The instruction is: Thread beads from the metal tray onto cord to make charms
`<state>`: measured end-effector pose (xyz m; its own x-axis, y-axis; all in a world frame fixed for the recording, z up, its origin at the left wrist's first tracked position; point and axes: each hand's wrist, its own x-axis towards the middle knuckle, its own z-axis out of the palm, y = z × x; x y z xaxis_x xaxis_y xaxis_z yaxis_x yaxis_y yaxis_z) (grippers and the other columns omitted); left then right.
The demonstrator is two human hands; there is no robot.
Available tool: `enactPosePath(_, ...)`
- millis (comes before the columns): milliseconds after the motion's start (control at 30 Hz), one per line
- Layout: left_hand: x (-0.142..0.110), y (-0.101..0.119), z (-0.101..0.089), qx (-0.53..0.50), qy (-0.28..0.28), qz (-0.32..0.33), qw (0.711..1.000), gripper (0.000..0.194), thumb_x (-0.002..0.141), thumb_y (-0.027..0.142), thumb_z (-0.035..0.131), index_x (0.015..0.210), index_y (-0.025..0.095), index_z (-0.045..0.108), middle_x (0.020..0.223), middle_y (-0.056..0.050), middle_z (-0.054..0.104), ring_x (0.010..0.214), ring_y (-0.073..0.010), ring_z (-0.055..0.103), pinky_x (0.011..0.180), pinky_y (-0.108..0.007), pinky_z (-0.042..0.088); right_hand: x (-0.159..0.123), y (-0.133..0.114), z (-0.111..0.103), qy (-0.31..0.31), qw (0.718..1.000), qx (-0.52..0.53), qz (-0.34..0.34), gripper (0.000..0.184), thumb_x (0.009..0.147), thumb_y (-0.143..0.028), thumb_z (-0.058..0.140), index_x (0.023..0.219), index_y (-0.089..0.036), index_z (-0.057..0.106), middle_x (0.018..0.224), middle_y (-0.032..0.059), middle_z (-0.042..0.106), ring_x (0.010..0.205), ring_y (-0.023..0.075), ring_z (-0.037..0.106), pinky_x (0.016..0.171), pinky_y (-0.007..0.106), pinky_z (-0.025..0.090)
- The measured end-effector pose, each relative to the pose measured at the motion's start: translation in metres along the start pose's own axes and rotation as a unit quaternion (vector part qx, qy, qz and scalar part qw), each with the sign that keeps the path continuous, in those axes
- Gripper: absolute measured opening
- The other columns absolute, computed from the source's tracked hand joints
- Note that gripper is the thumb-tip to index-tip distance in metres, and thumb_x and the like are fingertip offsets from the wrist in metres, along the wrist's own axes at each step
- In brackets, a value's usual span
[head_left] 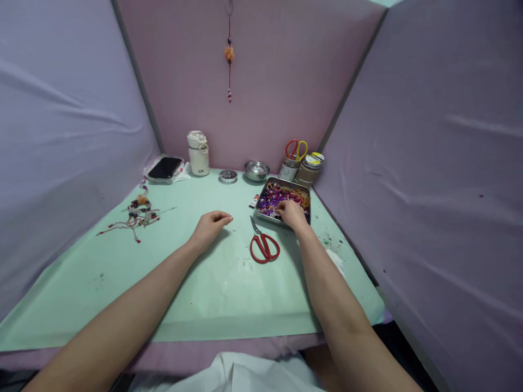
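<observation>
My right hand [291, 213] reaches into a metal tray [271, 219] of mixed beads [272, 202], mostly purple and red. Its thumb and fingers are pinched together at the beads, and whatever they grip is too small to tell. Over the green table cover, left of the tray, my left hand [207, 231] has its fingertips pressed together. Anything between them cannot be made out. Red-handled scissors [265, 248] lie between my two hands, blades pointing away from me.
At left lie knotted bead strings [141, 212]. Along the back are a phone [165, 167], a white bottle [199, 156], a round tin [227, 176], a metal bowl [256, 171], a can with scissors [289, 169] and a brown jar [307, 175]. A beaded cord [229, 53] hangs above.
</observation>
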<state>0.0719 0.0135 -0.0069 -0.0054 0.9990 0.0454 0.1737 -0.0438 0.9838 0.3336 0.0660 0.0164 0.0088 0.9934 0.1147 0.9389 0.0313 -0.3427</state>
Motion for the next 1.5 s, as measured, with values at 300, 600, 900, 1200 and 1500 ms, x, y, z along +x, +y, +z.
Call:
enactPosePath(300, -0.002, 0.002, 0.000, 0.031, 0.029, 0.012, 0.999, 0.033, 0.067, 0.048, 0.067, 0.075, 0.016, 0.067, 0.070, -0.002, 0.063, 0.064, -0.0136, 0.050, 0.065, -0.028, 0.039, 0.015, -0.004, 0.012, -0.056, 0.997, -0.053, 0.030, 0.016, 0.078, -0.033, 0.061, 0.077, -0.020, 0.070, 0.087, 0.0100, 0.070, 0.090, 0.0242, 0.062, 0.080, 0.035, 0.040)
enactPosePath(600, -0.002, 0.001, 0.000, 0.041, 0.039, 0.016, 0.998, 0.031, 0.068, 0.046, 0.065, 0.075, 0.016, 0.067, 0.073, -0.004, 0.064, 0.067, -0.0150, 0.052, 0.068, -0.029, 0.040, 0.011, -0.003, 0.009, 0.006, 1.000, -0.003, 0.006, 0.011, 0.073, -0.025, 0.058, 0.068, -0.019, 0.065, 0.078, 0.0086, 0.068, 0.080, 0.0233, 0.061, 0.075, 0.034, 0.040)
enactPosePath(900, -0.001, -0.001, 0.000, 0.005, 0.083, 0.051, 0.995, 0.030, 0.069, 0.045, 0.064, 0.075, 0.016, 0.067, 0.074, -0.004, 0.065, 0.070, -0.0154, 0.054, 0.071, -0.029, 0.042, -0.025, -0.060, 0.022, 0.060, 0.896, 0.406, -0.171, 0.015, 0.072, -0.027, 0.054, 0.081, -0.018, 0.062, 0.077, 0.0025, 0.065, 0.067, 0.0148, 0.057, 0.063, 0.026, 0.044)
enactPosePath(1200, -0.007, 0.006, 0.000, 0.064, 0.078, 0.094, 0.990, 0.027, 0.074, 0.042, 0.060, 0.076, 0.016, 0.066, 0.070, -0.002, 0.063, 0.063, -0.0134, 0.048, 0.063, -0.028, 0.040, -0.043, -0.082, 0.048, -0.024, 0.860, 0.496, -0.120, 0.018, 0.069, -0.034, 0.066, 0.078, -0.019, 0.070, 0.073, 0.0033, 0.068, 0.067, 0.0167, 0.060, 0.065, 0.029, 0.047)
enactPosePath(1500, -0.007, 0.003, 0.001, 0.103, 0.068, 0.124, 0.985, 0.022, 0.076, 0.038, 0.059, 0.075, 0.017, 0.066, 0.072, -0.002, 0.064, 0.064, -0.0130, 0.049, 0.065, -0.027, 0.039, -0.047, -0.086, 0.047, 0.004, 0.881, 0.447, -0.156, 0.015, 0.073, -0.030, 0.059, 0.073, -0.018, 0.067, 0.075, 0.0037, 0.067, 0.069, 0.0163, 0.059, 0.068, 0.028, 0.046)
